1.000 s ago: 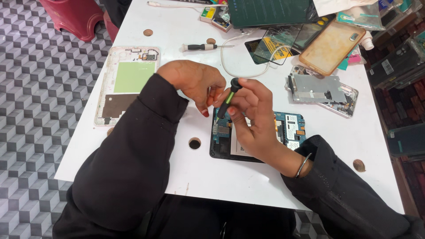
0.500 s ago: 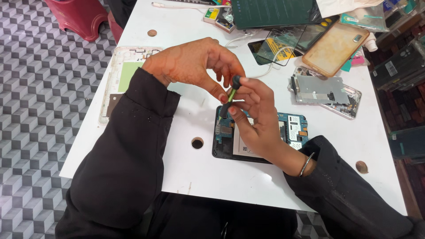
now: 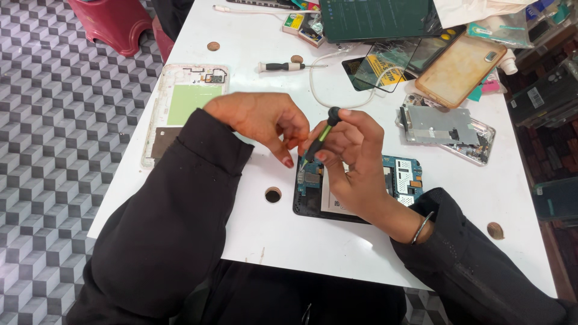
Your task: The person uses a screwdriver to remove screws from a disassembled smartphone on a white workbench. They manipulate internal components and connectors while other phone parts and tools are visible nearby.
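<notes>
The right hand [image 3: 352,159] gripped a small screwdriver [image 3: 319,137] with a green shaft and black cap, tilted, its tip pointing down at the upper left corner of the opened tablet [image 3: 361,189] — which lay on the white table [image 3: 259,235] directly beneath that hand. The left hand [image 3: 260,123] hovered just beside it, fingers curled and pinched near the screwdriver's tip; whether it held anything could not be told. A detached back cover [image 3: 180,105] lay well to the left.
</notes>
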